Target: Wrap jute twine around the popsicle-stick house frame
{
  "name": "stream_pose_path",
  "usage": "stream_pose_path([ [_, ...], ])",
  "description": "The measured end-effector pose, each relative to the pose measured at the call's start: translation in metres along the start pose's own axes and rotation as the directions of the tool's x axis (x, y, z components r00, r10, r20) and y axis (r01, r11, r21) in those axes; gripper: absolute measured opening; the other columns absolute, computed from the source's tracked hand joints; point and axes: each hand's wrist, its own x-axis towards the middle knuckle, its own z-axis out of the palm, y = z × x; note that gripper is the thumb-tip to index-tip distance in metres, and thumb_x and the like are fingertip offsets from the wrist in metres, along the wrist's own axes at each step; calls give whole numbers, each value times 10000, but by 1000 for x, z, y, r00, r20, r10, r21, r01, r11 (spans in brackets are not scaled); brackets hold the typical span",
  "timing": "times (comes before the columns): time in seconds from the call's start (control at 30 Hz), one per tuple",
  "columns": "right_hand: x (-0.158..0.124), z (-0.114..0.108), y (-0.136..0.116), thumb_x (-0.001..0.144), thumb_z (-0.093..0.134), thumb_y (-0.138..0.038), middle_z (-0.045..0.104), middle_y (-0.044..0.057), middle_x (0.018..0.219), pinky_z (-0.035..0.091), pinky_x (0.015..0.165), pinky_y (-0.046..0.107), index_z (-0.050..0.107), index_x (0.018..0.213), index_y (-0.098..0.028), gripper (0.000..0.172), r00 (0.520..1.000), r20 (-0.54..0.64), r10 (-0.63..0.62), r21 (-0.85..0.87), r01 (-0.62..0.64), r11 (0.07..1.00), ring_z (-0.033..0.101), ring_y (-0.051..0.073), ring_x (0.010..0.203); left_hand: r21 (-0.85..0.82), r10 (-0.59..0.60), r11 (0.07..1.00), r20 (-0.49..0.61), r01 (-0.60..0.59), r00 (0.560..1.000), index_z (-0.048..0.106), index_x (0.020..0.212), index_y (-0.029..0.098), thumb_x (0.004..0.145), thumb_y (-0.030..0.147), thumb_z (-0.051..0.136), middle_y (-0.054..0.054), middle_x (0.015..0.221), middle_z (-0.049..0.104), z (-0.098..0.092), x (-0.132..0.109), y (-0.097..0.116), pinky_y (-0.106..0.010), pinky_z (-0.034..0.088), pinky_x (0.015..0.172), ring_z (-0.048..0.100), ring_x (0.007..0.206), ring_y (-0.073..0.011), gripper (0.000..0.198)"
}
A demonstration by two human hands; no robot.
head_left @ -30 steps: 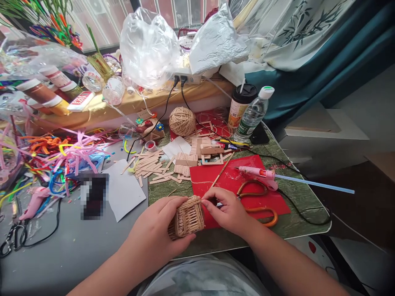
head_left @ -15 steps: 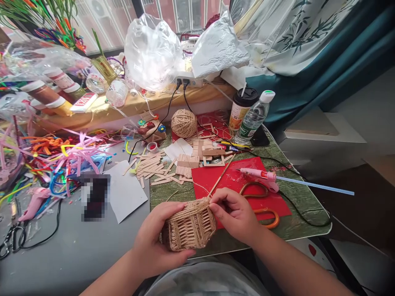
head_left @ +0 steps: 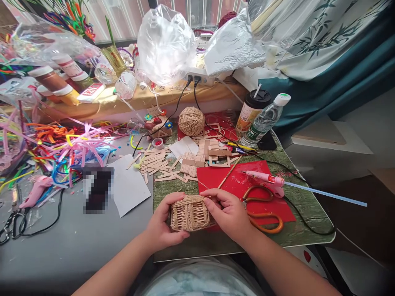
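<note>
A small box-shaped basket (head_left: 189, 213) wound and woven from brown twine is held up over the near edge of the green mat. My left hand (head_left: 165, 222) wraps its left side, fingers behind the top and thumb along the bottom. At its upper right corner, my right hand (head_left: 230, 211) is closed, with thumb and fingertips pinched on the edge. A thin strand of twine (head_left: 202, 185) rises from beside those fingertips; whether they pinch it too is hard to see. Past the right hand lie scissors (head_left: 267, 222) with orange-brown handles on red sheets.
A pink glue gun (head_left: 265, 179) with a long glue stick lies on the red sheet (head_left: 212, 176). Beyond are wooden craft sticks (head_left: 154, 160), a twine ball (head_left: 191, 121), a cup (head_left: 249, 111) and a water bottle (head_left: 265, 121). Pipe cleaners (head_left: 89, 144) crowd the left. Black cords cross the mat.
The basket has turned and tipped to show its ribbed side more squarely, and sits slightly higher. My right hand has shifted left along with its corner. The whole view has swung a little.
</note>
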Motion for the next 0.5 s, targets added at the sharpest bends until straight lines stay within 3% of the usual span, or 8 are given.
stream_pose_path([
  [0.1,-1,6,-4,994,684,-414,779,64,854,603,658,279,783,1062,-200,246,1000,-3,-22,-60,22,998,712,187,736,99,-57,994,104,47,993,432,1488,281,832,381,819,-163,1516,538,-17,4,25,-568,425,1235,510,1470,-354,768],
  [0.23,0,15,-10,1009,668,-358,780,57,856,595,646,276,783,1078,-211,200,996,2,-85,-158,84,984,702,181,713,274,-167,955,172,116,971,307,1614,314,713,479,940,-169,1608,484,-20,18,63,-564,472,1207,531,1454,-385,1113],
  [0.3,1,16,-10,1022,650,-341,791,59,897,604,672,280,783,1102,-220,196,994,24,-110,-182,113,977,716,183,738,360,-170,928,165,101,972,374,1574,309,709,456,948,-152,1537,569,-16,26,70,-562,510,1165,588,1394,-380,1049],
  [0.4,0,12,-8,1044,617,-334,800,68,970,620,738,294,762,1142,-226,206,992,50,-112,-165,119,979,744,197,823,399,-150,913,135,85,980,521,1401,288,739,383,924,-103,1348,696,-11,32,66,-507,582,1052,689,1233,-332,781],
  [0.5,-1,2,0,1054,606,-337,791,67,992,621,781,299,730,1170,-226,203,992,63,-111,-153,120,981,746,200,877,382,-125,921,103,77,987,542,1344,279,738,402,928,-92,1299,714,-12,30,57,-458,602,990,713,1168,-305,729],
])
